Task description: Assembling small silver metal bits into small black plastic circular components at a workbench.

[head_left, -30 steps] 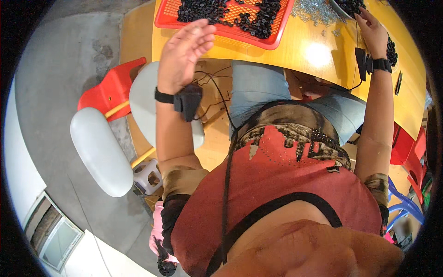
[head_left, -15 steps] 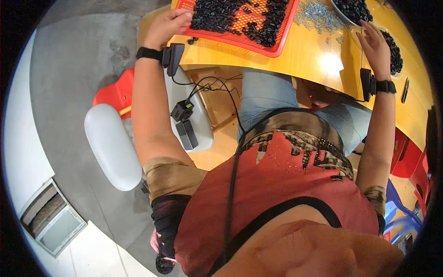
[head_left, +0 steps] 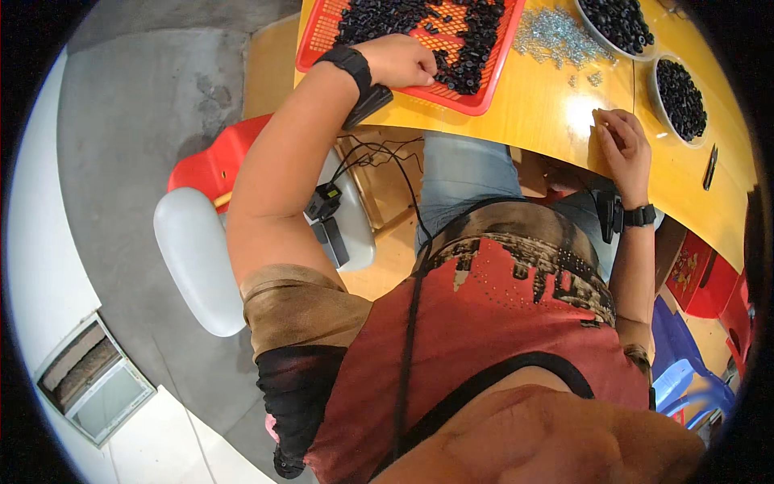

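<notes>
My left hand [head_left: 399, 61] is over the near side of a red plastic basket [head_left: 489, 95], its fingers bent and pressed together. Whatever may be between those fingertips is hidden. Small black parts [head_left: 379, 22] with round heads lie in heaps in the basket, and orange mesh shows between them. Lower on the right, my right hand [head_left: 626, 152] is just above the yellow table near its front edge. Its fingers curl in toward the thumb, and anything in them is too small to name. A pile of shiny small screws [head_left: 560, 36] lies beyond it.
Two round bowls of black parts stand at the right: a far bowl [head_left: 619, 28] and a nearer clear tub [head_left: 681, 101]. A dark pen-like tool [head_left: 710, 167] lies near the table's right side [head_left: 645, 173]. Cables [head_left: 379, 153] hang by a pale seat at left.
My left hand has swung right from the basket's left corner to its near side, fingers now curled. My right hand has drawn back from the bowls toward the table's front edge, and its fingers have bent.
</notes>
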Motion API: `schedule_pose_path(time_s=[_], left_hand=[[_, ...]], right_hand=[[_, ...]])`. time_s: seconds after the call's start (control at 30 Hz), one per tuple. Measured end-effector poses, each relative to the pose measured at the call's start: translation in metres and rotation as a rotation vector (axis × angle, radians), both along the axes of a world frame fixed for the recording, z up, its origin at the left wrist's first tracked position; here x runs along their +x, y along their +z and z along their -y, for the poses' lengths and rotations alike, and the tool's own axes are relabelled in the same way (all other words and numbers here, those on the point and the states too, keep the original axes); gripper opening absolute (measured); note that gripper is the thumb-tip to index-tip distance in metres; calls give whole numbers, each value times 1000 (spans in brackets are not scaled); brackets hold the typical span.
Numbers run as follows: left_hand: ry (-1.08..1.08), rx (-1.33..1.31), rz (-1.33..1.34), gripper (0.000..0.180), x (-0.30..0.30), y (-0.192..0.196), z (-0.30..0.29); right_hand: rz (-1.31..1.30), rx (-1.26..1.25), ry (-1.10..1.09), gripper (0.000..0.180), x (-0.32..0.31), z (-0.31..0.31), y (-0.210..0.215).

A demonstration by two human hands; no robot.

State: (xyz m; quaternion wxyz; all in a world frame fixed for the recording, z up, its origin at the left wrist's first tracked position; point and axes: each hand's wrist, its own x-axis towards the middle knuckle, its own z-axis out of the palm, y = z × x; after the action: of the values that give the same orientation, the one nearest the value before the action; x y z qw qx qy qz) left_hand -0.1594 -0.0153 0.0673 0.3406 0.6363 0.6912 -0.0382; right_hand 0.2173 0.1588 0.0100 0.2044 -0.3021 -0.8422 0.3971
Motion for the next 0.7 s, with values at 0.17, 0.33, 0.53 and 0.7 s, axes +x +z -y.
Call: schedule_pose_path(time_s=[0.17,0.33,0.53,0.7], left_hand=[[109,248,-84,42,-49,-7,7],[128,-28,-181,44,-42,30,-7],[26,-364,194,35,2,17,-41],[166,-155,-61,48,-26,9,-42]], right_hand=[[-38,37,-10,20,-2,-1,-4],[-53,131,13,18,-4,3,-7],[-14,78,-34,17,-10,6,-3],[-37,122,-3,16,-11,7,0]])
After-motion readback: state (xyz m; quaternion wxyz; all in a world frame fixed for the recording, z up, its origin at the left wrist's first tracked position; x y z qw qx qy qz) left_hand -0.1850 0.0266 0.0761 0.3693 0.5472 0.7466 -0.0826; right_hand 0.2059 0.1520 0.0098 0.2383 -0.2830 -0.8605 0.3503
